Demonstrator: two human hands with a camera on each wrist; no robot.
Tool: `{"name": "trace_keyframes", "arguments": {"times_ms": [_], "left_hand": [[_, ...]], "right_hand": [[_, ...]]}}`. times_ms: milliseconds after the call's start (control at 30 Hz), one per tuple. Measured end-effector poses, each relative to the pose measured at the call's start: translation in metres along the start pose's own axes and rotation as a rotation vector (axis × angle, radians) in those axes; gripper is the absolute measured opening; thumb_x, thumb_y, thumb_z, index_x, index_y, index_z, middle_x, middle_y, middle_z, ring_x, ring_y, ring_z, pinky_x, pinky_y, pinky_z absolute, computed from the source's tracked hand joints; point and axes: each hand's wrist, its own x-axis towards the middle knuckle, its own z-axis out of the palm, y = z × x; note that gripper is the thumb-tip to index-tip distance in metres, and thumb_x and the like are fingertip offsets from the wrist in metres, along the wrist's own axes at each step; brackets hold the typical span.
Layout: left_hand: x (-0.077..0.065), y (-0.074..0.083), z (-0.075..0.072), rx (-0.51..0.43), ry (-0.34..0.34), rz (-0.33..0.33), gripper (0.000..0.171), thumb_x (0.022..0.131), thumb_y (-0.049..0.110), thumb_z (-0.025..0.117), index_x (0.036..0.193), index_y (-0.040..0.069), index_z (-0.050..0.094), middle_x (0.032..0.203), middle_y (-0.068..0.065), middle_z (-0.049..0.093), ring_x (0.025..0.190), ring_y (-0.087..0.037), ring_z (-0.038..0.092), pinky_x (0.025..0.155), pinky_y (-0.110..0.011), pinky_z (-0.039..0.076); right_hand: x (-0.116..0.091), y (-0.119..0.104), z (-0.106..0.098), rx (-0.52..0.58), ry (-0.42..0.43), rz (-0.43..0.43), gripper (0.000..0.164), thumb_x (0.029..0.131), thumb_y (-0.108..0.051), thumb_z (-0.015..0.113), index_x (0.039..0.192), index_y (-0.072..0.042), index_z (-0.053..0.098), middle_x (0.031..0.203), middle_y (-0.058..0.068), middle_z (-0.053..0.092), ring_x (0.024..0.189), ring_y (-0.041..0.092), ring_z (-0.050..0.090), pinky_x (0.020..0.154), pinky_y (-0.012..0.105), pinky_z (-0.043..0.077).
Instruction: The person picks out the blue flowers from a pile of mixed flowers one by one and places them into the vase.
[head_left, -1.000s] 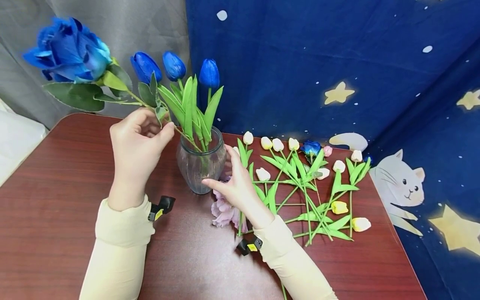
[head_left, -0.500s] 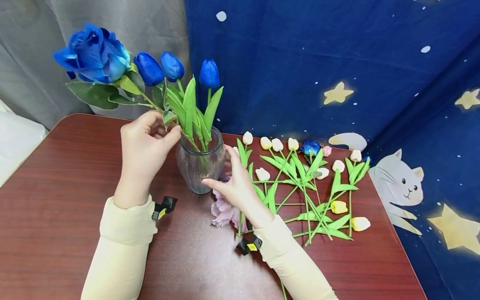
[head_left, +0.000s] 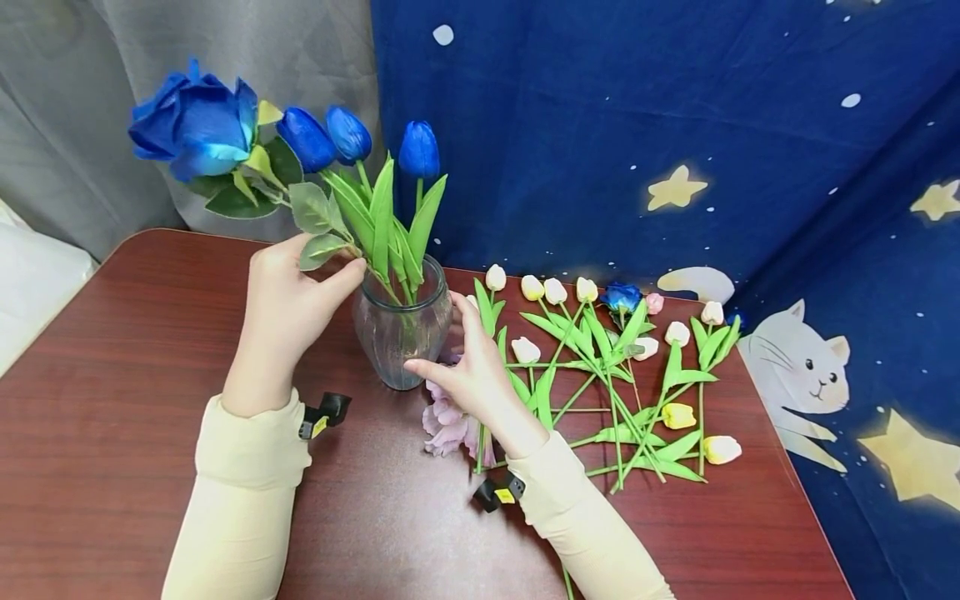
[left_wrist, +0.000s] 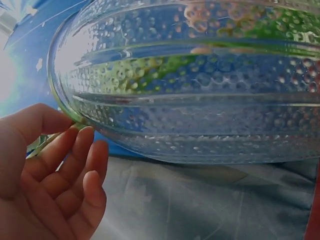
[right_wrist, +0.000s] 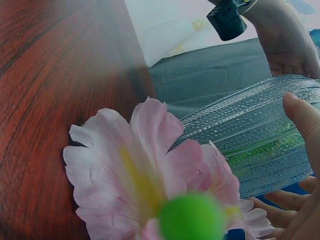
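Note:
My left hand point(head_left: 288, 308) pinches the stem of a large blue rose point(head_left: 198, 129) between thumb and fingers, close to the vase's rim. The rose leans to the left, and its stem slants down into the mouth of the ribbed glass vase point(head_left: 397, 342). Several blue tulips point(head_left: 419, 150) with green leaves stand in the vase. In the left wrist view the fingertips point(left_wrist: 86, 135) meet the stem right beside the glass rim. My right hand point(head_left: 480, 367) holds the vase from the right, thumb in front and the fingers partly hidden behind the glass.
Several white and yellow tulips point(head_left: 678, 415) lie crossed on the brown table point(head_left: 375, 517) to the right, with another blue rose point(head_left: 621, 297) at the back. A pink-lilac flower point(right_wrist: 115, 170) lies beside the vase, under my right hand. Grey and blue curtains hang behind.
My left hand has moved right, nearer the vase, bringing the rose along. The rose head has swung right, slightly lower, and turned. My right hand and the vase stay in place.

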Motion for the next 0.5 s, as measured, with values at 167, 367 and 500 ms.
{"name": "trace_keyframes", "arguments": {"times_ms": [167, 367, 500], "left_hand": [[0.0001, -0.0035, 0.0002, -0.005, -0.056, 0.007, 0.014, 0.079, -0.001, 0.071, 0.093, -0.001, 0.071, 0.082, -0.011, 0.068, 0.069, -0.007, 0.053, 0.064, -0.021, 0.04], [0.0005, -0.005, -0.0015, -0.026, -0.107, -0.055, 0.013, 0.082, 0.005, 0.07, 0.093, -0.001, 0.07, 0.086, -0.01, 0.068, 0.069, -0.008, 0.051, 0.063, -0.022, 0.04], [0.001, -0.0101, -0.0034, -0.054, -0.17, -0.117, 0.017, 0.084, 0.011, 0.07, 0.096, -0.001, 0.069, 0.088, -0.009, 0.067, 0.074, -0.009, 0.055, 0.065, -0.02, 0.043]], "right_hand": [[-0.0006, -0.0005, -0.0004, -0.004, -0.001, 0.0, 0.09, 0.075, -0.035, 0.083, 0.145, -0.024, 0.028, 0.126, -0.002, 0.051, 0.102, 0.013, 0.059, 0.083, 0.034, 0.053], [-0.0006, -0.0005, -0.0001, -0.008, -0.002, -0.004, 0.09, 0.075, -0.036, 0.083, 0.145, -0.025, 0.028, 0.125, -0.001, 0.052, 0.101, 0.014, 0.06, 0.082, 0.035, 0.053], [-0.0008, -0.0009, -0.0002, -0.01, -0.001, -0.009, 0.09, 0.075, -0.035, 0.083, 0.145, -0.025, 0.028, 0.125, -0.001, 0.052, 0.1, 0.014, 0.061, 0.082, 0.035, 0.053]]}}
